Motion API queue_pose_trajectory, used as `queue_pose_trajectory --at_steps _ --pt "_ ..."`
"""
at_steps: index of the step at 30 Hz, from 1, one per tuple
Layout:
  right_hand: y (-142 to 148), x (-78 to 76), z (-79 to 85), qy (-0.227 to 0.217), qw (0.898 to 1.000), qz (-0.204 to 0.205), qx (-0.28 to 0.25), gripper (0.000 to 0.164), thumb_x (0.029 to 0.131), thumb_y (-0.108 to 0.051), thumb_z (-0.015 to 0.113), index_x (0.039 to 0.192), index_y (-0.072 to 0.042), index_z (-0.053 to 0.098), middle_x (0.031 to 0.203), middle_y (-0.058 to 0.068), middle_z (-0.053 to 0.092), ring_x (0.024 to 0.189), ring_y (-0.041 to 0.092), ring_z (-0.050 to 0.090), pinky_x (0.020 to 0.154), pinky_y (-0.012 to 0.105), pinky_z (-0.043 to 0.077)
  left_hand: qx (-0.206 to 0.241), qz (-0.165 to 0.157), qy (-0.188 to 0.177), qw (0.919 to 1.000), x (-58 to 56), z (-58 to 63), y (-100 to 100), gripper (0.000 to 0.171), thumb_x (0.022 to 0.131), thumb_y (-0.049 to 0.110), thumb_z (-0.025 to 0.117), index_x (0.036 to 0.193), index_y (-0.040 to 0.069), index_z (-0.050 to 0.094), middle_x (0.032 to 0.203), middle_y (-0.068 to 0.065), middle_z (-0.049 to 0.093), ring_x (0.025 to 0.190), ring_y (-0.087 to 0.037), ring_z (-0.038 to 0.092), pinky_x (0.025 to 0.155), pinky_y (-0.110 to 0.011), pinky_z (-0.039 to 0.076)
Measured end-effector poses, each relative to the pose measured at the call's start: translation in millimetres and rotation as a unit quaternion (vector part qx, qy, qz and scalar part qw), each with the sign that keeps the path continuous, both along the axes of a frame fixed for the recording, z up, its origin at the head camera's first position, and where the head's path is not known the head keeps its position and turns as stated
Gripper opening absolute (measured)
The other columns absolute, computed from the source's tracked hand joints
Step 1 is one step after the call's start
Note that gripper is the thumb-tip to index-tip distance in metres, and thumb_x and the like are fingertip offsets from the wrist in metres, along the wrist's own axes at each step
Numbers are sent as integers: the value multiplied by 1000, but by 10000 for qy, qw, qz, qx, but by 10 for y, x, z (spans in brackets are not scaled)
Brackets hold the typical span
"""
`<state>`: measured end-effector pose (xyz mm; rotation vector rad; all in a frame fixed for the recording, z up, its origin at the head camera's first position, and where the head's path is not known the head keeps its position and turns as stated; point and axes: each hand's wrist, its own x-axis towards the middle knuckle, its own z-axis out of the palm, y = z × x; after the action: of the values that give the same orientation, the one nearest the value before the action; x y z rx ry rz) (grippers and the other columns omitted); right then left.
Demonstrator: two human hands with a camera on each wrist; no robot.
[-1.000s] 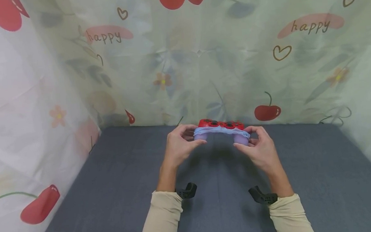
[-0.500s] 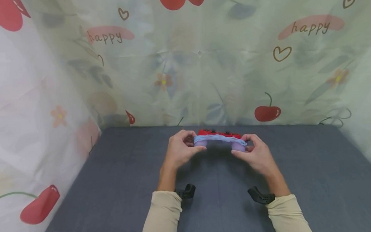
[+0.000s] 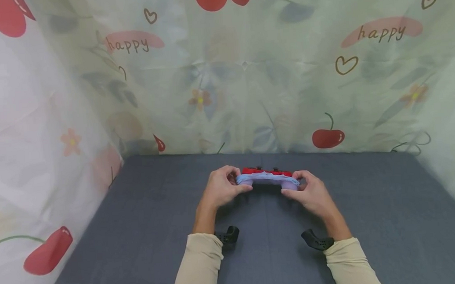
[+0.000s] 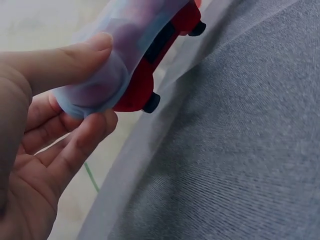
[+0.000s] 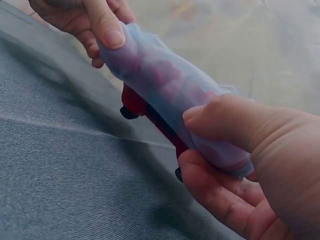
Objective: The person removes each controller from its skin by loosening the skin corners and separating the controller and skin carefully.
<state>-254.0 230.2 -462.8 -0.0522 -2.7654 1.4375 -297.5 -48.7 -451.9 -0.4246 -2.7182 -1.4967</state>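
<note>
A red game controller (image 3: 267,171) with dark thumbsticks sits partly inside a translucent light-blue cover (image 3: 267,178), stretched over its grips and near side. My left hand (image 3: 222,187) pinches the covered left grip, thumb on the near side and fingers curled behind. At the other end my right hand (image 3: 311,192) pinches the covered right grip the same way. In the left wrist view the red body (image 4: 137,92) and two thumbsticks stick out of the cover's opening. The right wrist view has the cover (image 5: 165,75) across the controller's back, red showing through. The controller is held above the table.
A dark grey cloth (image 3: 157,217) covers the table. Behind it hangs a pale curtain (image 3: 241,106) printed with cherries, flowers and words, and another printed sheet (image 3: 35,164) stands at the left. Black wrist mounts (image 3: 229,235) are worn on both arms.
Both hands have lowered the controller and drawn it slightly nearer. It has tilted, so its button face shows less in the head view. Both grips are kept.
</note>
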Motion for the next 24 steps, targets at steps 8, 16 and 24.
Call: queue_pose_trajectory --at_steps 8,16,24 --pt "-23 -14 -23 -190 9998 -51 68 53 87 -32 82 123 -6 52 116 15 58 75 18 59 61 27 47 -288 51 -112 9995 -9 -37 16 36 76 33 91 92 18 63 86 -1 60 78 -16 58 67 -30 49" --pt "-47 -1 16 -285 9995 -137 54 55 85 -33 83 122 -5 53 105 14 63 72 16 60 59 27 46 -426 124 -234 9987 -12 -42 25 37 77 36 90 91 18 61 84 -1 60 77 -16 58 66 -30 48" --pt "-60 10 27 -316 9994 -157 -21 53 85 -32 84 119 -5 54 89 9 71 71 15 63 59 28 44 -517 170 -350 9979 -6 -54 24 37 77 39 90 90 18 62 82 -2 62 76 -17 58 64 -31 48"
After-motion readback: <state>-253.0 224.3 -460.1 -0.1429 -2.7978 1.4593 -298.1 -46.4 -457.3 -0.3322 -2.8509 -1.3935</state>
